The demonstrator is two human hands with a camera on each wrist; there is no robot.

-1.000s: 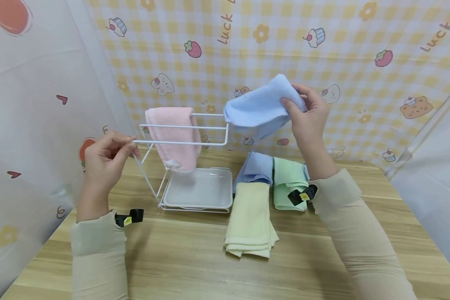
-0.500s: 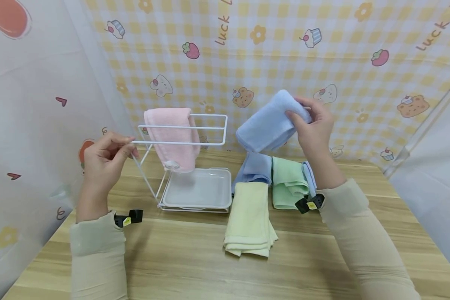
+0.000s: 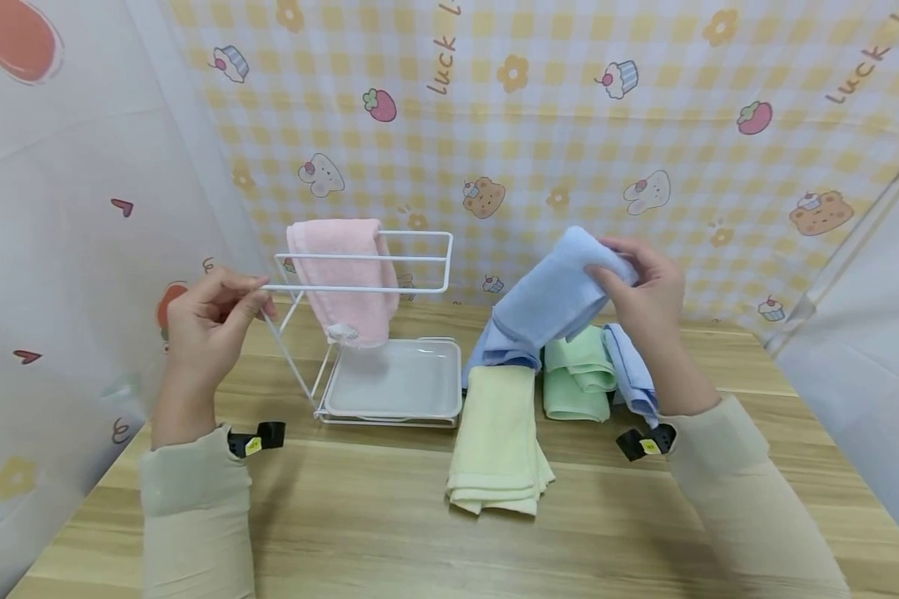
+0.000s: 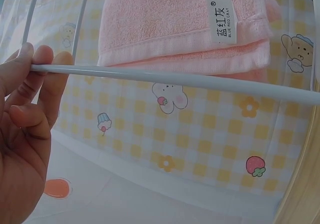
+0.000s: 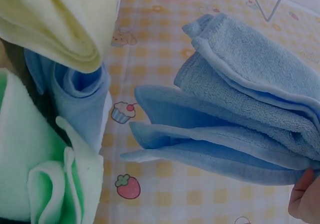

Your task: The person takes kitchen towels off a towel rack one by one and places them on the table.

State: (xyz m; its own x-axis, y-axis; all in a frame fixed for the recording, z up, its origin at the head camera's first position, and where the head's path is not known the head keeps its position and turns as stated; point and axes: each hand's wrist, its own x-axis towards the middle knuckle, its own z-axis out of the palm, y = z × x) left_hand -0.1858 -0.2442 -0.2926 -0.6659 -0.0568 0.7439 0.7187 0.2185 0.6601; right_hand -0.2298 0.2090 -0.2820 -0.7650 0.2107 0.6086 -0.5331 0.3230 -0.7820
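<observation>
My left hand (image 3: 211,320) pinches the near left corner of a white wire rack (image 3: 360,289), thumb and fingers on the bar. A pink towel (image 3: 348,279) with a paper label (image 4: 220,14) hangs over the rack's top bars at the left. In my right hand (image 3: 648,287) is a folded light blue towel (image 3: 550,287), gripped at its right end between thumb and fingers. Its lower left end overlaps another blue towel (image 3: 509,353) lying on the table. The right wrist view shows the held towel's loose layers fanning apart, with only a bit of the hand at the edge.
A white tray (image 3: 397,378) sits in the rack's base. Right of it on the wooden table (image 3: 345,516) lie a folded yellow towel (image 3: 494,441), a green towel (image 3: 578,374) and a further blue towel (image 3: 631,370). A patterned curtain (image 3: 457,150) stands behind.
The light blue towel has come away from the rack's right end and moved down and right with my right hand, over the towels. My left hand stays at the rack corner.
</observation>
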